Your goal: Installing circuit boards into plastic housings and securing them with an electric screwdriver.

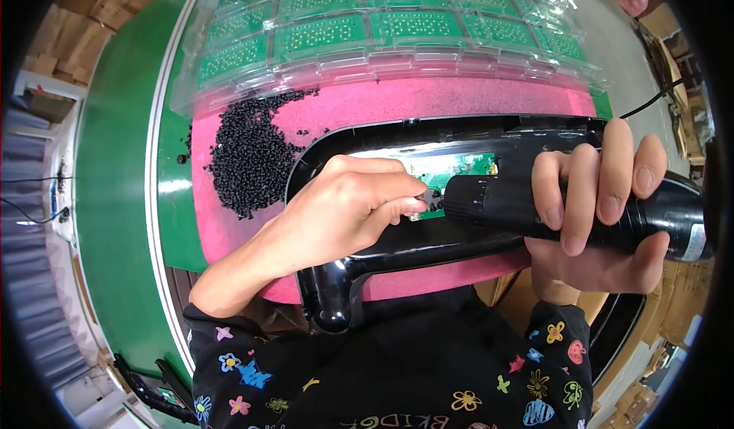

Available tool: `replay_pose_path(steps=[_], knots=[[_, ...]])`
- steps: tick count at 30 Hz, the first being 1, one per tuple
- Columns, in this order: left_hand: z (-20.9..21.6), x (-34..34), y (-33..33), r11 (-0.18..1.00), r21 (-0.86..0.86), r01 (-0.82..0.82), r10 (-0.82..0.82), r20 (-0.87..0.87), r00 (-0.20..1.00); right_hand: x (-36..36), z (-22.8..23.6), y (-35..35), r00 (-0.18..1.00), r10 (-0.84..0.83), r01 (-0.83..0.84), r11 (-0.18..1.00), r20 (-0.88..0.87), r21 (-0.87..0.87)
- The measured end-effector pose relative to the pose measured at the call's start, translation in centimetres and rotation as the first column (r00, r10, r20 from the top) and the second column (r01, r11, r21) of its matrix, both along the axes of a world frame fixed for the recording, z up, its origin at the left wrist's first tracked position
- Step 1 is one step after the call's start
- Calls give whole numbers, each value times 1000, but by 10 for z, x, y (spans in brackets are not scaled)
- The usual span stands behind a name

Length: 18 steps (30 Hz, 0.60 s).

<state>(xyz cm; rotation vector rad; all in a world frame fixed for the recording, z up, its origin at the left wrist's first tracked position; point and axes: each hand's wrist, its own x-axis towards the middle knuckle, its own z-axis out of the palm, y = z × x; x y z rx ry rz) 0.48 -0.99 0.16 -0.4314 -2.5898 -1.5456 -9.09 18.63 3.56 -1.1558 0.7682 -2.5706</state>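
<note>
My right hand point(600, 199) is wrapped round a black power screwdriver point(497, 199), which lies nearly level with its ringed collar to the left. My left hand point(348, 207) is closed in a pinch at the screwdriver's tip, with a few small black screws point(435, 199) showing at its fingertips. Beneath both hands is a long, glossy black plastic housing point(329, 142), open side up. Inside it sits a green circuit board point(459, 167), partly covered by the screwdriver and my left fingers. The exact tip of the bit is hidden.
A large heap of small black screws point(248, 157) spreads over the pink mat point(367, 100) on the left. Behind stand clear plastic trays point(336, 66) holding several green circuit boards point(417, 25). A green table surface point(122, 161) runs along the left. A black cable point(650, 100) hangs at the right.
</note>
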Motion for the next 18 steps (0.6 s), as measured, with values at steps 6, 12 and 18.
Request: replay_pose_path(steps=[6, 12, 18], knots=[[-4, -1, 2, 997, 73, -1, 1, -7, 1000, 0, -1, 1, 996, 12, -16, 999, -85, -47], [-7, -3, 1, 998, -35, -43, 43, 9, 999, -8, 8, 16, 998, -26, 24, 999, -60, -32], [-1, 1, -1, 990, -57, -125, 127, 35, 991, -38, 15, 35, 984, -34, 80, 963, -177, 259]])
